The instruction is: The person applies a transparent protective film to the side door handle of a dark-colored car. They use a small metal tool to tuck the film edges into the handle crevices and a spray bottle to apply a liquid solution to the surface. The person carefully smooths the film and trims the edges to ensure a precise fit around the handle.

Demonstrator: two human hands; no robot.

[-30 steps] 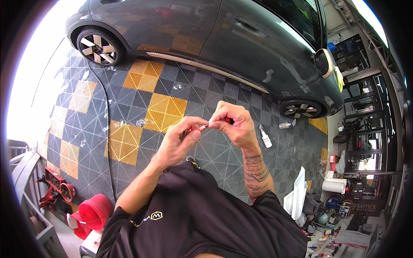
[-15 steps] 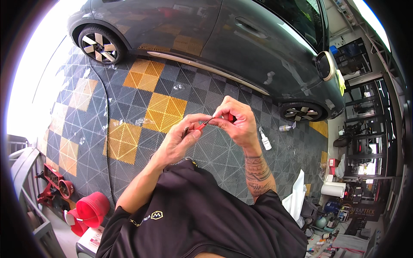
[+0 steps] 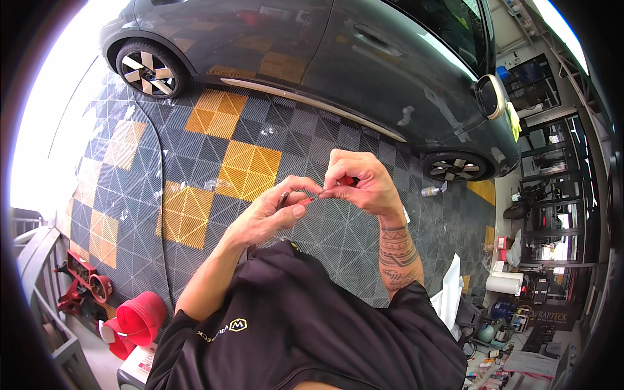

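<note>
My two hands meet in front of my chest, fingertips almost touching. My left hand (image 3: 273, 211) is closed around a slim red tool (image 3: 305, 202); a dark metal part shows by its index finger. A pinch of thumb and forefinger closes my right hand (image 3: 364, 185), with a small red piece (image 3: 351, 181) showing in the curled fingers. What the right fingertips pinch is too small to make out. Beyond the hands stands a dark grey car (image 3: 273, 49), its side toward me.
A black cord (image 3: 162, 195) runs across the tiled floor (image 3: 133, 214). Red buckets (image 3: 143, 315) stand at lower left. A bottle (image 3: 431, 191) lies near the car's right-hand wheel (image 3: 455, 168). White sheeting (image 3: 447, 296) and a white roll (image 3: 504, 284) are at lower right.
My right hand has shifted slightly right and down, its wrist now covering most of the white bottle on the floor. The red tool is less exposed between the hands.
</note>
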